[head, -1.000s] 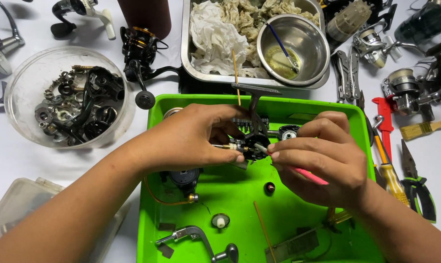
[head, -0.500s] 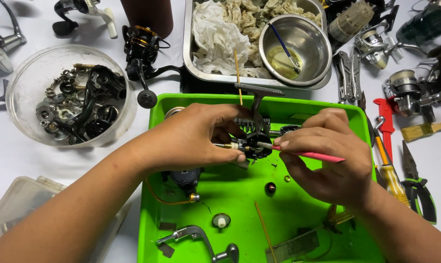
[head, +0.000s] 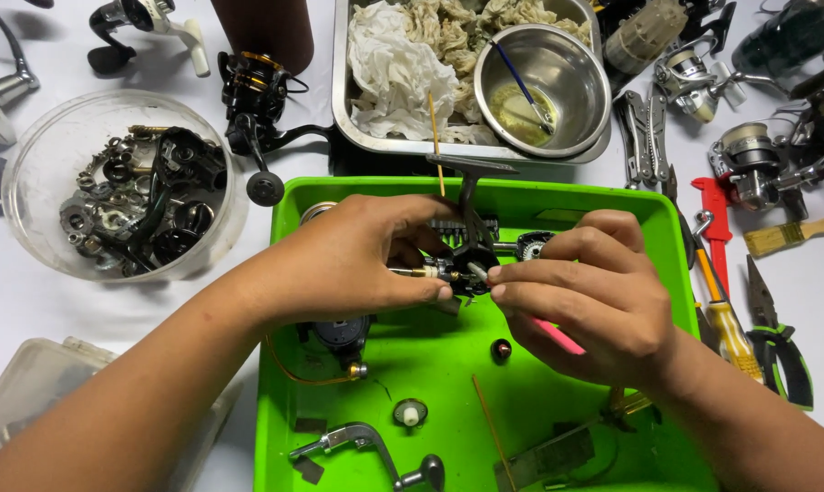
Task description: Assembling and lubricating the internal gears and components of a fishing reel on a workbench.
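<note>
Fingers of the left hand (head: 357,260) grip a dark reel part (head: 462,264) above the green tray (head: 412,364). The right hand (head: 585,301) pinches a pink-handled tool (head: 553,334), its tip touching the part. Loose pieces lie below in the tray.

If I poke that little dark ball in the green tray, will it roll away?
Probably yes: the ball looks round and lies loose on the smooth tray floor. It likely would not go far, since the tray's raised walls and the scattered parts would stop it.
</note>
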